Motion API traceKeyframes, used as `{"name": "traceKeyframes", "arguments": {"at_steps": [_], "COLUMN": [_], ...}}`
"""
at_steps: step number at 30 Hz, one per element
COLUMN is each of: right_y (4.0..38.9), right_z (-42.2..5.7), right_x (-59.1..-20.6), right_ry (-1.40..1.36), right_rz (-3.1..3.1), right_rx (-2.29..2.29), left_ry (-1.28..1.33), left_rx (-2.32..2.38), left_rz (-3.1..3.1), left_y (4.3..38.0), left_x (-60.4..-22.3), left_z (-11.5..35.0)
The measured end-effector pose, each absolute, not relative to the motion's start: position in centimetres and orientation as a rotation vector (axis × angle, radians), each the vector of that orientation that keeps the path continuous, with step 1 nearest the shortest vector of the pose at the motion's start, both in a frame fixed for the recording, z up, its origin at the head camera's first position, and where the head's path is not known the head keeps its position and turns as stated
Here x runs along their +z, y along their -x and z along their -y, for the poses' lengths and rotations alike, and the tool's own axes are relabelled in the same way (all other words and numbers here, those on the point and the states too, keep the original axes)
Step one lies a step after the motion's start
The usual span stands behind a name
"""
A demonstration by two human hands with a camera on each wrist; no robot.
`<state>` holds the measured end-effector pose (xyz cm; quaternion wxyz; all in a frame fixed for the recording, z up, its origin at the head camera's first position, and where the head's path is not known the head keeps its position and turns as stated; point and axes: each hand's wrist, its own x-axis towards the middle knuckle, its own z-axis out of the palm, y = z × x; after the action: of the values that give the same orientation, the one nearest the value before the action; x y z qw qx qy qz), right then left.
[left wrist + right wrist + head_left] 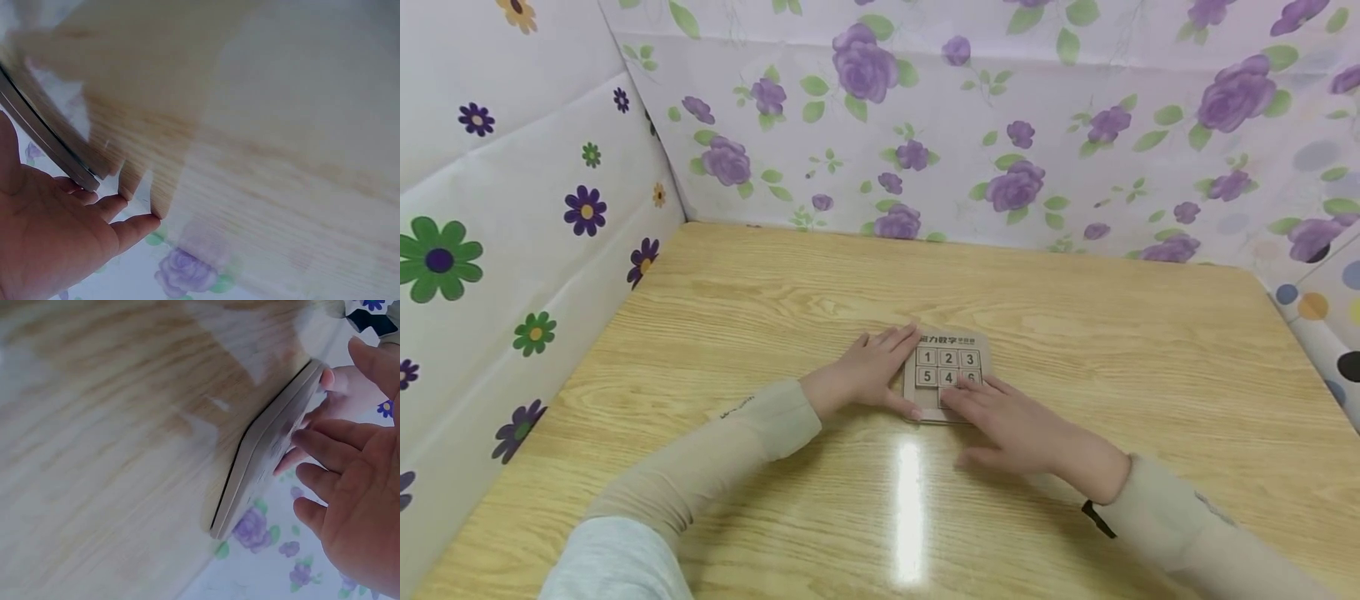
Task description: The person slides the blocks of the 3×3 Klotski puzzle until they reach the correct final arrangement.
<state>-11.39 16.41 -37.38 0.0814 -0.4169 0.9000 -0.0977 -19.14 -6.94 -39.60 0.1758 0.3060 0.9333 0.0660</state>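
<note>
A square number sliding puzzle (951,340) lies flat on the table, its number tiles set in a light frame. Tiles 1, 2, 3 fill the top row, with 5, 4 and a partly covered 6 below. An open slot shows under the 5. My left hand (868,371) rests along the puzzle's left side, fingers at the upper corner and thumb by the lower one. Over the lower right tiles, my right hand (1018,429) touches the puzzle with extended fingertips, hiding some of the tiles. The right wrist view shows the puzzle's edge (250,453) beside those fingers.
The wood-grain table (760,300) carries a bright streak of reflected light in front of the puzzle. A cloth with purple flowers (865,67) hangs behind the table, and another flowered cloth (535,250) borders the left side.
</note>
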Motion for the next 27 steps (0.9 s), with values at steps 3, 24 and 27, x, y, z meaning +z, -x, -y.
{"name": "traceKeyframes", "arguments": {"at_steps": [3,24,27], "right_y": [12.2,11.6,11.7], "right_z": [-15.8,-14.9,-15.2], "right_x": [-37.6,-37.7,-38.0], "right_ry": [1.237,1.256,1.247], "right_rz": [-2.684,-2.63,-2.624], "right_rx": [-0.328,-0.304,-0.347], "left_ry": [-0.864,-0.863,-0.862], "left_rx": [0.174,0.181,0.188], "left_rz": [-2.643,-2.636,-2.636], "left_y": [19.1,19.2,19.2], "left_x": [-39.7,-39.5,-39.6], "left_z": [6.9,6.8,6.9]}}
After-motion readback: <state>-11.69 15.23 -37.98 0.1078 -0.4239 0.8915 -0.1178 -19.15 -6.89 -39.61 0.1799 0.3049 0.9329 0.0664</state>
